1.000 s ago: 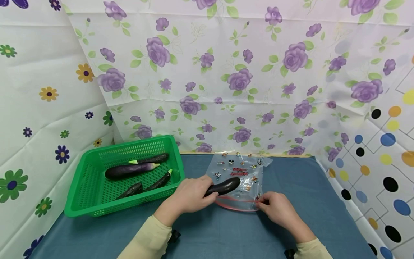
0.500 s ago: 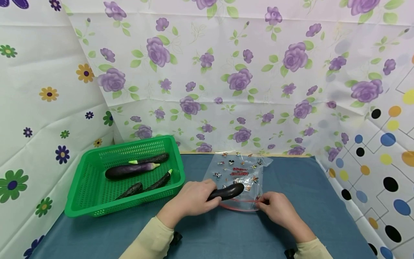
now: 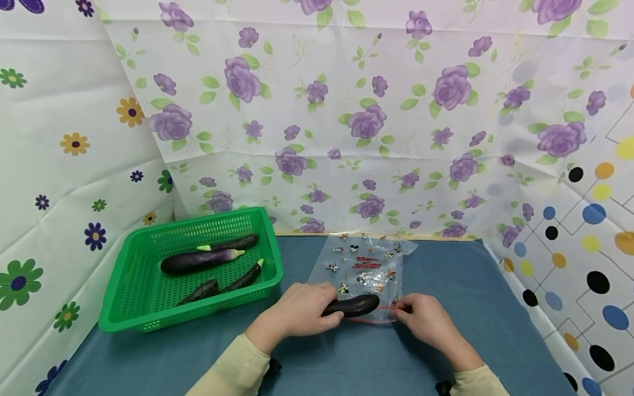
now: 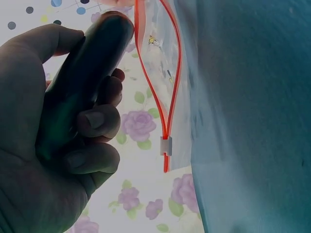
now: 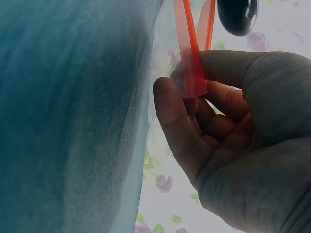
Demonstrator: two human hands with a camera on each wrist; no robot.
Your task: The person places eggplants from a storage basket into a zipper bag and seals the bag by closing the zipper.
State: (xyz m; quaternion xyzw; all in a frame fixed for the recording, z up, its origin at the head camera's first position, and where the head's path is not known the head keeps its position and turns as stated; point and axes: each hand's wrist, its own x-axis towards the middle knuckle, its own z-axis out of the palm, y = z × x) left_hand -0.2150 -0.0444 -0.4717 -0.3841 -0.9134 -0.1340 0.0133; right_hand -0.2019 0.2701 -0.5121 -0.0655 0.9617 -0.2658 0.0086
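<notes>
My left hand [image 3: 302,309] grips a dark, glossy eggplant [image 3: 358,304], its rounded end pointing right over the mouth of a clear zipper bag [image 3: 354,269]. Fingers wrap round the eggplant [image 4: 80,82] in the left wrist view. The bag has cartoon prints and lies flat on the table. Its red zipper strips [image 4: 176,63] part into a gap, with a pale slider [image 4: 166,145] at one end. My right hand [image 3: 426,322] pinches the right corner of the bag's red edge [image 5: 194,73] between thumb and fingers.
A green plastic basket [image 3: 163,322] stands at the left, holding a purple eggplant [image 3: 198,260] and several slim dark vegetables [image 3: 245,276]. A blue cloth [image 3: 446,269] covers the table. Floral sheets [image 3: 317,110] rise behind and at both sides.
My left hand has moved slightly right and toward me with the eggplant, from over the bag's printed body to its red mouth. The right hand has stayed in place.
</notes>
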